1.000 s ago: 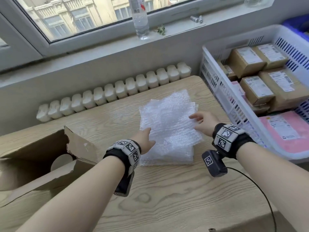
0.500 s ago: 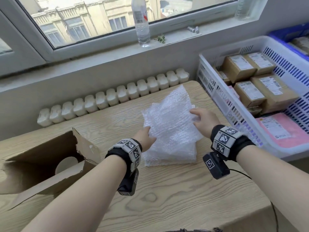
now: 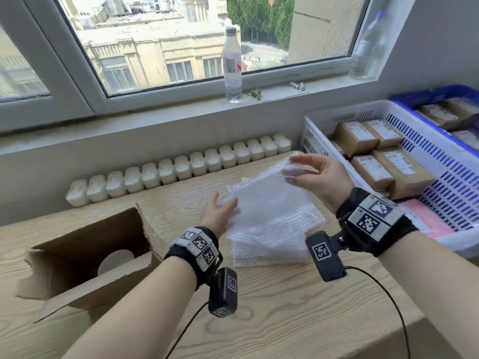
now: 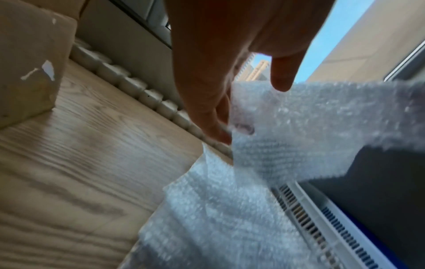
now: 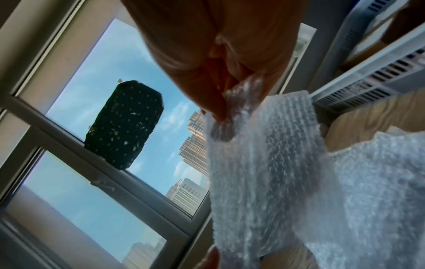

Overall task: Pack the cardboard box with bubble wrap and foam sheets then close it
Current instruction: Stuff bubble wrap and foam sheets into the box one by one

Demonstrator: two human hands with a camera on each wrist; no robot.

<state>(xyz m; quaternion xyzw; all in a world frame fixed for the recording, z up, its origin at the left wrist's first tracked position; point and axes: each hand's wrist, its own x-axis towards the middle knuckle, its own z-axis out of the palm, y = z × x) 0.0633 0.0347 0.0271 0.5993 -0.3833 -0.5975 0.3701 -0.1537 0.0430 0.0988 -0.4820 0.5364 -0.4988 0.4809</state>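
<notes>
An open cardboard box (image 3: pixel 85 252) lies on its side at the table's left, flaps spread, with a round hole showing inside. A stack of bubble wrap (image 3: pixel 272 250) sits mid-table. Its top bubble wrap sheet (image 3: pixel 269 200) is lifted at an angle. My right hand (image 3: pixel 293 168) pinches the sheet's raised far corner between thumb and fingers, as the right wrist view shows on the sheet (image 5: pixel 264 154). My left hand (image 3: pixel 223 208) holds the sheet's left edge, thumb on top and fingers behind the sheet (image 4: pixel 310 127). No foam sheets are distinguishable.
A white slatted basket (image 3: pixel 344 110) of labelled brown parcels stands at the table's right, with a blue basket (image 3: pixel 440 92) behind it. A pink mailer (image 3: pixel 427 218) lies near my right wrist. A water bottle (image 3: pixel 232 63) stands on the windowsill. White radiator tops (image 3: pixel 181 167) line the table's back edge.
My right hand has lifted the sheet's far corner higher off the stack. My left hand has moved up along the sheet's left edge. The head view has tilted upward.
</notes>
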